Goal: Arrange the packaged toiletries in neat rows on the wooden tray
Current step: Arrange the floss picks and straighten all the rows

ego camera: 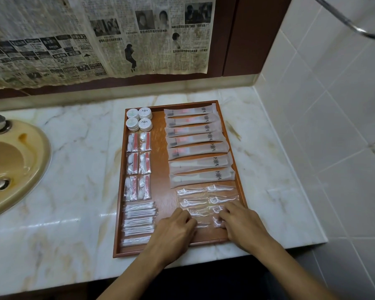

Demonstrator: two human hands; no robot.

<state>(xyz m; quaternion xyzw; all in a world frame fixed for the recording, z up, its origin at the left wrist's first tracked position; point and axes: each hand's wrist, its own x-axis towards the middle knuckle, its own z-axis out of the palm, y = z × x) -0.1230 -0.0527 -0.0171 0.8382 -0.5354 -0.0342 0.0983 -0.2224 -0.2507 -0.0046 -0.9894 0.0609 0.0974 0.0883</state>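
Both hands at the wooden tray's near right corner, on the clear floss-pick packets. Left hand fingers curled down onto a packet; right hand fingers pinching one. Tray sits on the marble counter.

Bathroom, likely hotel or guesthouse. Evidence: marble vanity desk with yellowed basin and drain at left edge, white tiled wall at right corner, chrome rail top right, tray of single-use packaged toiletries. Old newspaper covers back wall.
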